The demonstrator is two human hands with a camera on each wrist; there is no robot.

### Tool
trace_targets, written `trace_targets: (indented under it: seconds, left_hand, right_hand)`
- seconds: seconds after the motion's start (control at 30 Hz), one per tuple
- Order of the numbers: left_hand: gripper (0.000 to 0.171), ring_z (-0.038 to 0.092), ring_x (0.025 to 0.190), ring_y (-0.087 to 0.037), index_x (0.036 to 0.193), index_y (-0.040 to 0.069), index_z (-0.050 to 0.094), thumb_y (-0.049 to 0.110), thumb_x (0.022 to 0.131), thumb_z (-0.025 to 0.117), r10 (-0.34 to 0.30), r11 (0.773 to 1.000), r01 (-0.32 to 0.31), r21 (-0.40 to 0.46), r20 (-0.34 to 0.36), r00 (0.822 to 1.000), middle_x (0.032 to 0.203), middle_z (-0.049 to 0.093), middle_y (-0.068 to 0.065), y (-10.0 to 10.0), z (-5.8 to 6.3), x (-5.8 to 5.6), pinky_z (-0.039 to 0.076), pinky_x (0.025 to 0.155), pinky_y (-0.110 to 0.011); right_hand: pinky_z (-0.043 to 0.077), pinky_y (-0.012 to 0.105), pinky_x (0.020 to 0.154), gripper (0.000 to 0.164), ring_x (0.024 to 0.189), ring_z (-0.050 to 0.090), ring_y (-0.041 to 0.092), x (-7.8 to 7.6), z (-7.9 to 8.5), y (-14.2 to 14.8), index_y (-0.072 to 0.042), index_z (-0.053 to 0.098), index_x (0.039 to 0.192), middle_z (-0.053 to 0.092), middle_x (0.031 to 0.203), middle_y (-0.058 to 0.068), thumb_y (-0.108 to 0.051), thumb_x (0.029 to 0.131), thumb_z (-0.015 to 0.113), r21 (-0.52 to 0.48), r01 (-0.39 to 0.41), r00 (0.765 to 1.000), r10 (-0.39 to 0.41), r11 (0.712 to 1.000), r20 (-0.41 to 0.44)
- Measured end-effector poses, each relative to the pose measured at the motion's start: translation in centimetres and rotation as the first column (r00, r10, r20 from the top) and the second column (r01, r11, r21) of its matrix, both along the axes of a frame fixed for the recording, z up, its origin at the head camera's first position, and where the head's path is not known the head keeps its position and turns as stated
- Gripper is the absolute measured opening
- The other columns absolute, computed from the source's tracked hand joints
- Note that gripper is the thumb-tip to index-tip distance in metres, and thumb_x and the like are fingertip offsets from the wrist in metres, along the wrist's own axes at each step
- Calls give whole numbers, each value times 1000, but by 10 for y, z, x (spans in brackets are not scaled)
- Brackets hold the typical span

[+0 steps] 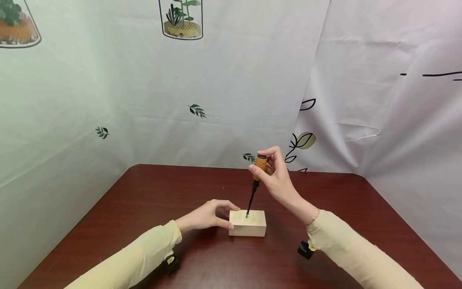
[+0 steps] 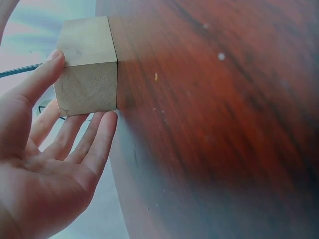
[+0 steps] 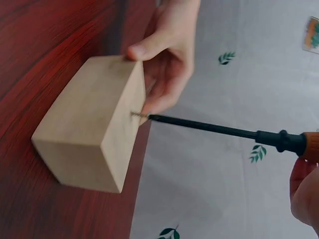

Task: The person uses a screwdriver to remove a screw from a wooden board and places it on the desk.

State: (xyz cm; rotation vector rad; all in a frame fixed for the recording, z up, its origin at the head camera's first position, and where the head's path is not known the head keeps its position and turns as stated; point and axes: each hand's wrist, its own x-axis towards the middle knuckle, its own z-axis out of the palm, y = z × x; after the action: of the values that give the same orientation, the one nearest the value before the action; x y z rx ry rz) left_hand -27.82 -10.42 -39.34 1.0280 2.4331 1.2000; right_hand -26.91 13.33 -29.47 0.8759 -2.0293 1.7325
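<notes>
A pale wooden block (image 1: 247,230) lies on the dark red table, held at its left end by my left hand (image 1: 207,215). In the left wrist view the thumb (image 2: 56,62) is on one side of the block and the fingers on the opposite side. My right hand (image 1: 277,178) grips the orange handle of a screwdriver (image 1: 254,186) from above. Its black shaft slants down to a screw (image 3: 137,115) that stands partly out of the block's top face. The screwdriver's tip is right at the screw head.
The reddish-brown table (image 1: 162,180) reaches back to a white curtain (image 1: 234,80) printed with plants and leaves. Black wrist devices (image 1: 306,249) are worn under both pale yellow sleeves (image 1: 346,245).
</notes>
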Motion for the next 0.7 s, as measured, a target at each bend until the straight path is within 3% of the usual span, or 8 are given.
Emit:
trace_targets:
  seconds: [0.2,0.37,0.53,0.6,0.7]
  left_hand:
    - [47,69,99,-9,125,17,66,26,82,82,-6,1000,6,-3,-8,1000,122,69,-3,0,-1,-1,53,91,-29]
    - [46,69,100,-11,125,16,66,27,82,81,-7,1000,6,-8,-17,1000,126,68,-5,-1,-1,-1,54,91,-32]
    - [46,68,101,-10,125,18,66,27,83,81,1,1000,-1,-16,-9,1000,126,68,-3,0,-1,-1,53,91,-31]
    - [46,69,100,-10,125,18,66,27,82,81,2,1000,-2,-17,-9,1000,125,68,-3,0,-1,-1,53,91,-30]
    - [46,69,99,-9,125,18,66,26,82,81,3,1000,-3,-14,-8,1000,124,68,-3,0,-1,-1,53,91,-29]
  right_hand:
    - [56,24,82,43,91,65,11,1,4,7,0,49,123,60,103,2,1,87,72,11,24,999,-24,1000,-31]
    - [57,30,87,37,99,70,18,-2,6,16,-7,56,130,68,114,4,-3,94,65,17,-132,991,132,991,-27]
    - [56,32,92,35,106,70,21,-7,3,22,-8,40,137,60,128,24,-4,103,48,70,-225,971,230,972,-65]
    - [56,32,92,32,107,70,19,-7,2,21,-4,34,133,57,129,30,-3,103,46,75,-223,971,228,972,-73]
    - [57,29,87,32,100,69,15,-6,2,17,-1,32,126,56,124,27,-4,101,52,92,-163,984,169,982,-63]
